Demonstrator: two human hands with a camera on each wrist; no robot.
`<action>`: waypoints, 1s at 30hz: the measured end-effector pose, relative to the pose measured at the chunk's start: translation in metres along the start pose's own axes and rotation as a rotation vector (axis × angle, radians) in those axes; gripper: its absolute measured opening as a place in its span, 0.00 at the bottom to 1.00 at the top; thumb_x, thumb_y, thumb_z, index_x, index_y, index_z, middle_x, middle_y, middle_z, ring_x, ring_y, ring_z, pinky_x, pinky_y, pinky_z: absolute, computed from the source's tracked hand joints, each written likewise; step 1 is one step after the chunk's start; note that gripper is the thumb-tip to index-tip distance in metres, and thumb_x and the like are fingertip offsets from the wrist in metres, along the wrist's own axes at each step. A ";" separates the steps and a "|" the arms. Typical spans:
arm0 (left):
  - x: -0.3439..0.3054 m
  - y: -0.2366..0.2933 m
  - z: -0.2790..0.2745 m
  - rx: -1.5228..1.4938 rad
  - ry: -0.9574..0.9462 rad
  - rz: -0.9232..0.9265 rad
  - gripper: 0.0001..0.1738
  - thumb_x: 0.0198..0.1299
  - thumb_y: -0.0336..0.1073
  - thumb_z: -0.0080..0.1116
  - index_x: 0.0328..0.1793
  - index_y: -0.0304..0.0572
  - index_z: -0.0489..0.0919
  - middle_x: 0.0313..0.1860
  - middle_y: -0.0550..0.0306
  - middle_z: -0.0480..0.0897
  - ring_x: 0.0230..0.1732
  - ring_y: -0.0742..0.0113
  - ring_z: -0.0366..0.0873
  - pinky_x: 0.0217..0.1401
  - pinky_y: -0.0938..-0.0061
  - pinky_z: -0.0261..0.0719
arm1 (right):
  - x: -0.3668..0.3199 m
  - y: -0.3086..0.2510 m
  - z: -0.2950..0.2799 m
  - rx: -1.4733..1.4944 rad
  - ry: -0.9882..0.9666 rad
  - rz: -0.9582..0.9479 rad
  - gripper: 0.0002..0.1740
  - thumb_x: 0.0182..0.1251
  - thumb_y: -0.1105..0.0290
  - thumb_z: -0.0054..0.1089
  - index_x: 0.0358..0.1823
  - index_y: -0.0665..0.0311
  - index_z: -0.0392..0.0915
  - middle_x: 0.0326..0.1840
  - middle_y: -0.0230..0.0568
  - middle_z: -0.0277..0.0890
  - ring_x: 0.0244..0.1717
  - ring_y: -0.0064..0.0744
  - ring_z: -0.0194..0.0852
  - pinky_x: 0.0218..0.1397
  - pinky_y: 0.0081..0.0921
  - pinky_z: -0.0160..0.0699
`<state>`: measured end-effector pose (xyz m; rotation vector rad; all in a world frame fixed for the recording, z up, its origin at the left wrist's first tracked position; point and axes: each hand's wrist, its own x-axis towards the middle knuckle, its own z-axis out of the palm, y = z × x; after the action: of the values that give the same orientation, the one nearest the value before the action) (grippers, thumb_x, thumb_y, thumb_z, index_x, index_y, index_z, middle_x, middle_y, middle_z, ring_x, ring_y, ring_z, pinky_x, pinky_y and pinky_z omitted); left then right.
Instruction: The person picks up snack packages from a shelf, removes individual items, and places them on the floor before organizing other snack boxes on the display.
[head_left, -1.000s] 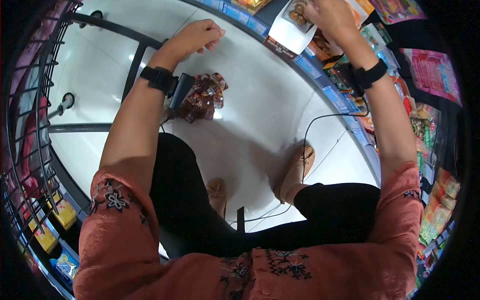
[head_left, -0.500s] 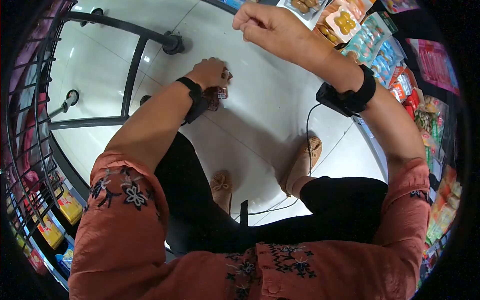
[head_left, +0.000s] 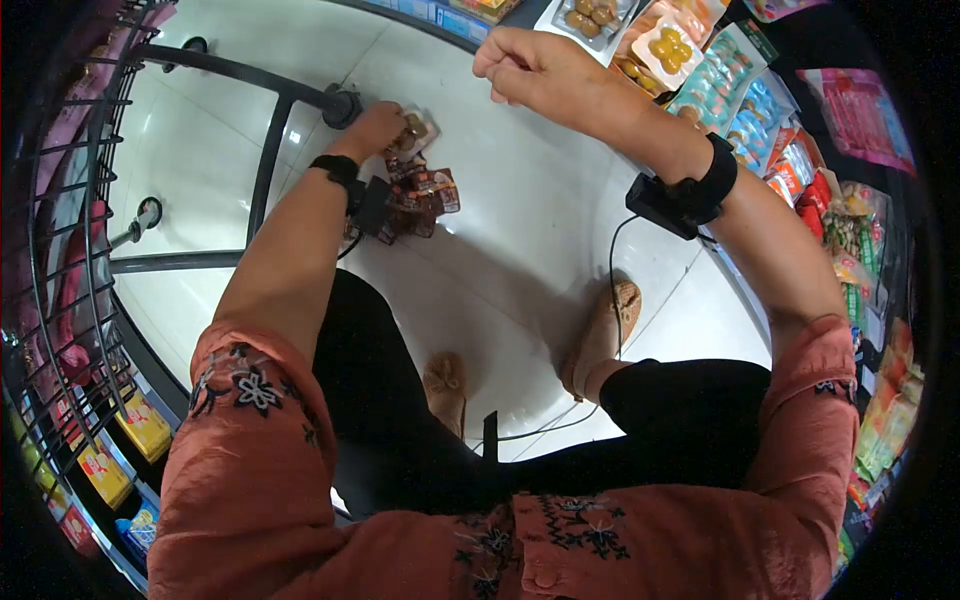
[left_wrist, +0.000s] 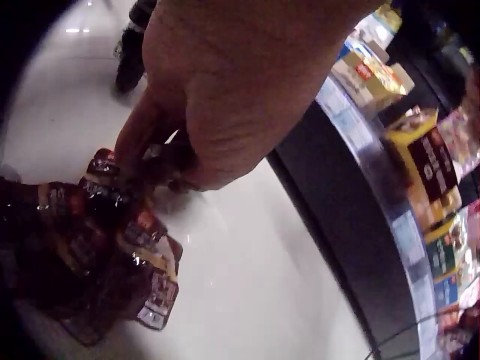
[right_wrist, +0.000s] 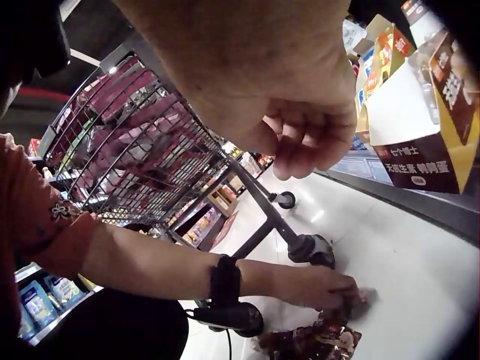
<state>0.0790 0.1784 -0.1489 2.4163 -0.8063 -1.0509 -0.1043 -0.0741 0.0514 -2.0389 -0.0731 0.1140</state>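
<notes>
— What's under the left hand [head_left: 378, 128]?

— I see it down at the floor, far and to the left. Its fingers [left_wrist: 139, 142] are pinched together on one dark packet [head_left: 412, 128] at the far edge of the heap of snack packets [head_left: 420, 195]. The heap lies on the white floor [head_left: 520, 230], just near and right of the cart wheel [head_left: 342, 105].

— And the right hand [head_left: 530, 65]?

— It's raised, far and a little to the right, well apart from the heap. On my right wrist view the fingers [right_wrist: 300, 150] are curled in against the palm, and I see nothing between them.

— What's around it?

— The shelf [head_left: 455, 22] runs along the far side and down the right, stocked with bright snack packs. The hand is near its front edge, and I can't tell whether it touches. The cart [head_left: 70, 250] stands at the left, with its wire basket above the dark frame.
</notes>
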 end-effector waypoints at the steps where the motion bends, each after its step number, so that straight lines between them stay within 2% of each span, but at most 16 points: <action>1: -0.018 0.007 -0.017 -0.287 0.000 -0.041 0.18 0.70 0.42 0.54 0.57 0.38 0.82 0.61 0.51 0.83 0.57 0.54 0.84 0.53 0.57 0.87 | 0.001 0.002 -0.002 0.050 0.019 -0.002 0.09 0.71 0.65 0.57 0.44 0.63 0.79 0.34 0.33 0.81 0.35 0.22 0.79 0.41 0.26 0.81; 2: -0.036 0.018 -0.033 -0.573 -0.002 -0.080 0.19 0.72 0.42 0.52 0.60 0.40 0.81 0.61 0.53 0.83 0.55 0.56 0.85 0.52 0.57 0.88 | 0.001 0.002 -0.004 0.076 0.006 0.031 0.10 0.72 0.64 0.57 0.45 0.63 0.79 0.35 0.33 0.82 0.36 0.22 0.79 0.41 0.25 0.81; 5: -0.061 0.061 -0.076 -0.851 -0.049 -0.037 0.17 0.73 0.41 0.53 0.60 0.40 0.82 0.56 0.61 0.83 0.57 0.71 0.81 0.50 0.68 0.87 | 0.004 -0.005 -0.013 0.129 -0.002 0.119 0.12 0.73 0.63 0.57 0.48 0.63 0.79 0.39 0.33 0.83 0.36 0.23 0.82 0.40 0.24 0.82; 7: -0.065 0.078 -0.092 -0.948 -0.092 0.115 0.19 0.74 0.42 0.54 0.65 0.42 0.80 0.58 0.61 0.83 0.57 0.70 0.82 0.51 0.69 0.88 | 0.008 -0.008 -0.016 0.145 0.019 0.175 0.13 0.74 0.62 0.57 0.50 0.63 0.78 0.42 0.33 0.82 0.37 0.23 0.83 0.39 0.24 0.83; 8: -0.066 0.087 -0.098 -0.997 -0.117 0.194 0.20 0.75 0.42 0.54 0.67 0.43 0.79 0.58 0.61 0.83 0.58 0.70 0.82 0.51 0.69 0.88 | 0.011 -0.009 -0.018 0.109 0.002 0.196 0.16 0.79 0.61 0.53 0.57 0.64 0.78 0.46 0.32 0.82 0.39 0.18 0.82 0.39 0.20 0.79; 11: -0.080 0.127 -0.110 -0.993 -0.144 0.336 0.22 0.74 0.44 0.56 0.68 0.41 0.78 0.60 0.58 0.83 0.58 0.69 0.83 0.52 0.70 0.89 | 0.017 -0.016 -0.024 0.120 0.055 0.188 0.18 0.80 0.59 0.55 0.59 0.65 0.78 0.45 0.32 0.82 0.37 0.18 0.82 0.37 0.19 0.80; 17: -0.088 0.167 -0.104 -0.988 -0.161 0.358 0.21 0.73 0.42 0.59 0.67 0.40 0.78 0.55 0.57 0.86 0.54 0.69 0.85 0.50 0.69 0.88 | 0.022 -0.020 -0.047 0.218 0.040 0.189 0.18 0.79 0.56 0.60 0.54 0.65 0.82 0.43 0.31 0.81 0.32 0.18 0.82 0.32 0.17 0.78; 19: -0.082 0.171 -0.099 -0.996 -0.174 0.360 0.21 0.73 0.42 0.59 0.67 0.40 0.78 0.55 0.58 0.86 0.53 0.69 0.85 0.49 0.70 0.87 | 0.021 -0.014 -0.051 0.237 0.045 0.217 0.16 0.78 0.58 0.61 0.52 0.65 0.82 0.41 0.30 0.82 0.31 0.19 0.82 0.31 0.16 0.78; 20: -0.076 0.169 -0.097 -0.982 -0.188 0.381 0.22 0.75 0.43 0.59 0.68 0.41 0.77 0.56 0.57 0.86 0.55 0.68 0.86 0.51 0.67 0.87 | 0.020 -0.012 -0.054 0.243 0.041 0.229 0.16 0.78 0.59 0.62 0.52 0.65 0.82 0.40 0.30 0.82 0.31 0.19 0.82 0.31 0.16 0.78; 25: -0.068 0.187 -0.087 -1.047 -0.068 0.425 0.22 0.76 0.45 0.57 0.69 0.41 0.77 0.58 0.56 0.85 0.56 0.67 0.85 0.54 0.69 0.85 | 0.019 -0.012 -0.076 0.212 0.038 0.167 0.13 0.76 0.62 0.64 0.50 0.65 0.83 0.41 0.30 0.83 0.31 0.16 0.79 0.32 0.17 0.77; 27: -0.067 0.193 -0.090 -1.026 0.026 0.400 0.22 0.77 0.46 0.57 0.68 0.41 0.78 0.58 0.55 0.85 0.55 0.66 0.85 0.54 0.70 0.84 | 0.019 -0.015 -0.097 0.134 0.137 0.165 0.12 0.75 0.62 0.64 0.51 0.60 0.84 0.40 0.26 0.83 0.34 0.14 0.75 0.38 0.17 0.77; 30: -0.066 0.192 -0.096 -0.936 0.157 0.302 0.22 0.77 0.48 0.56 0.67 0.41 0.79 0.56 0.56 0.85 0.53 0.67 0.85 0.53 0.71 0.83 | 0.026 -0.009 -0.141 0.042 0.268 0.036 0.10 0.75 0.62 0.63 0.48 0.60 0.84 0.37 0.25 0.82 0.34 0.14 0.76 0.37 0.18 0.79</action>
<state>0.0479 0.0851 0.0530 1.5029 -0.4453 -0.8359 -0.0626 -0.1922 0.1219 -1.9960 0.1325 -0.1341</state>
